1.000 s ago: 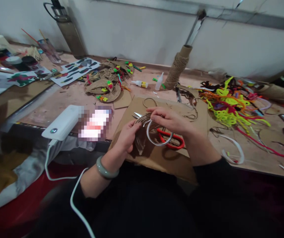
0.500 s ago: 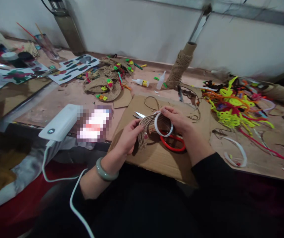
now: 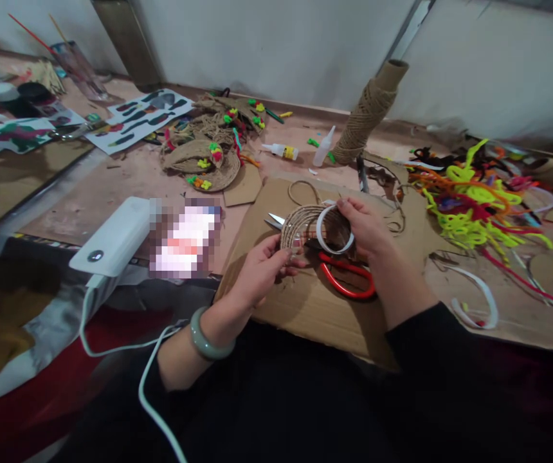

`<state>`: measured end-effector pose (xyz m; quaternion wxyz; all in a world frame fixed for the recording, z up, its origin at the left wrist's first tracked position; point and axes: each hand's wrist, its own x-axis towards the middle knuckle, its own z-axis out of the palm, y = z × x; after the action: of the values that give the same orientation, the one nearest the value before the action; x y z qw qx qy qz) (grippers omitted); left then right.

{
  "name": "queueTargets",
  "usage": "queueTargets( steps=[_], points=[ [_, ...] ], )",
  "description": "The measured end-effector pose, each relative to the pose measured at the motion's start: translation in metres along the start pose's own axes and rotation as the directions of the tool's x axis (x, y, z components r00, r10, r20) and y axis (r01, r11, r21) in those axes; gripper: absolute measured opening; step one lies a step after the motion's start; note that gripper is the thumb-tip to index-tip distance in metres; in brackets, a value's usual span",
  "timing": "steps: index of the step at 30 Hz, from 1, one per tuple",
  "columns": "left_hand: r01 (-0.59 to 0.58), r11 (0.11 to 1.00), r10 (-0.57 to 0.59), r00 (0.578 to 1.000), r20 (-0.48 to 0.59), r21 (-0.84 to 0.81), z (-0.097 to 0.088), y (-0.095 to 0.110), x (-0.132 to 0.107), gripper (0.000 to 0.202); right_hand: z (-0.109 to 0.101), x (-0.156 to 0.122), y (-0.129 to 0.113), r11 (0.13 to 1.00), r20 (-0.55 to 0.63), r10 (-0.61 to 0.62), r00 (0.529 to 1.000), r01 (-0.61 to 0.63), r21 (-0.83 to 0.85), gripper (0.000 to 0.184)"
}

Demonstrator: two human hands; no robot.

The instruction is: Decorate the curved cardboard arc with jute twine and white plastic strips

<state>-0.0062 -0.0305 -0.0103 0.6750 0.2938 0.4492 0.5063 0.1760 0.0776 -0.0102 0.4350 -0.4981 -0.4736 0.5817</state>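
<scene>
Between my hands is a curved band of several side-by-side jute twine strands (image 3: 300,222). My left hand (image 3: 264,267) is closed on the band's lower left end, pinching it between thumb and fingers. My right hand (image 3: 366,228) grips the other side, together with a white ring-shaped band (image 3: 319,231). The fingers hide how the ring and the twine join. Just beneath lie scissors with red handles (image 3: 348,283), their blade tips pointing left, on a cardboard sheet (image 3: 315,315).
A twine spool (image 3: 368,116) stands at the back beside two glue bottles (image 3: 325,145). Bright pipe cleaners (image 3: 474,199) are heaped at right. Decorated jute pieces (image 3: 204,164) lie back left. A white power bank (image 3: 115,238) with a cable and a blurred phone (image 3: 187,238) are at left.
My left hand has shifted lower on the twine band's end, and its fingers now wrap beneath it. The right hand keeps its hold. The view has tilted slightly down and left.
</scene>
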Motion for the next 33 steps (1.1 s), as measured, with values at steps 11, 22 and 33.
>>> queueTargets(
  steps=[11,22,33],
  points=[
    [0.004,1.000,-0.004,1.000,-0.015,-0.025,-0.001,-0.001,0.003,0.022,-0.009,-0.004,-0.009,0.913,-0.037,-0.291,0.956,0.266,-0.310,0.032],
    [-0.003,0.999,0.003,1.000,0.002,-0.054,-0.002,0.000,0.004,0.027,-0.011,-0.024,-0.029,0.966,0.016,-0.237,0.971,0.237,-0.103,0.036],
    [-0.126,0.990,0.123,0.991,-0.051,-0.059,-0.002,-0.006,0.007,0.020,0.010,-0.055,-0.026,0.987,0.343,0.006,0.939,0.049,-0.152,0.029]
  ],
)
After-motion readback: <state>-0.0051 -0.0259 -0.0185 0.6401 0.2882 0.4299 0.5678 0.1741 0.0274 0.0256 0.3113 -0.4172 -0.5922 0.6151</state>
